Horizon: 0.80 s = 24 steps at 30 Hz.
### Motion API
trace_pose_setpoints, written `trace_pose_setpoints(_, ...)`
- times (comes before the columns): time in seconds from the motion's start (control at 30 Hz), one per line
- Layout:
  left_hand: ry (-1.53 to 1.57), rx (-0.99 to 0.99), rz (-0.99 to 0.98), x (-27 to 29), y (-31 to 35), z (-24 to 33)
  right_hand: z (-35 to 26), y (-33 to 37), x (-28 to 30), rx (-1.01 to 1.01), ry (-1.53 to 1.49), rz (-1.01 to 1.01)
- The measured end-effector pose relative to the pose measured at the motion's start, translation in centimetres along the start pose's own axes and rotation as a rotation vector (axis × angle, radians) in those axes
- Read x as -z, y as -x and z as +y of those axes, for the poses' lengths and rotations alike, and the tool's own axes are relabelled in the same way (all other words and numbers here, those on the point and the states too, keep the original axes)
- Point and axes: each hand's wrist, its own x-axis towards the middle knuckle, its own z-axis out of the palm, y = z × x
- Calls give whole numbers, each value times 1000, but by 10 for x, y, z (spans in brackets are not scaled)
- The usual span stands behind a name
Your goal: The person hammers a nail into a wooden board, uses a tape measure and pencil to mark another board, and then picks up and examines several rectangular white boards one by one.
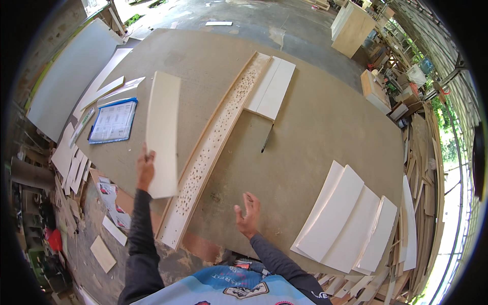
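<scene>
left hand (145,168): clenched on the near left edge of a long white panel (163,132), holding it raised over the table; dark sleeve runs down to the lower edge.
right hand (248,217): empty, fingers spread and loose, palm turned inward, hovering over bare table, touching nothing.
white panel: extends away from the left hand, long and narrow, its right edge just beside the drilled strip.
drilled strip (213,142): long pale board full of small holes, lies diagonally between the two hands and runs far beyond them.
worktable (315,122): big brown sheet surface under both hands.
two white boards (272,87): flat, side by side, far ahead of the right hand, touching the drilled strip's far end.
pencil (267,138): dark, thin, ahead of the right hand, well apart from it.
stack of white panels (348,218): fanned out, right of the right hand, at the table's near right edge.
clipboard with paper (114,121): blue-edged, ahead-left of the left hand, near the panel.
offcuts (109,223): scattered on the floor, left of the left arm.
</scene>
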Motion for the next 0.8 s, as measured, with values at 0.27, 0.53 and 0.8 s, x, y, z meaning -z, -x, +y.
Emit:
trace_pose_setpoints(0.27,-628,154,-24,81,-146,-140,106,-19,71,-309,233,311)
trace_pose_setpoints(0.53,-282,-272,-29,-106,-154,40,124,-207,126,-410,-55,277)
trace_pose_setpoints(0.8,-107,-518,-525,-289,-134,179,138,-445,97,-394,37,-156)
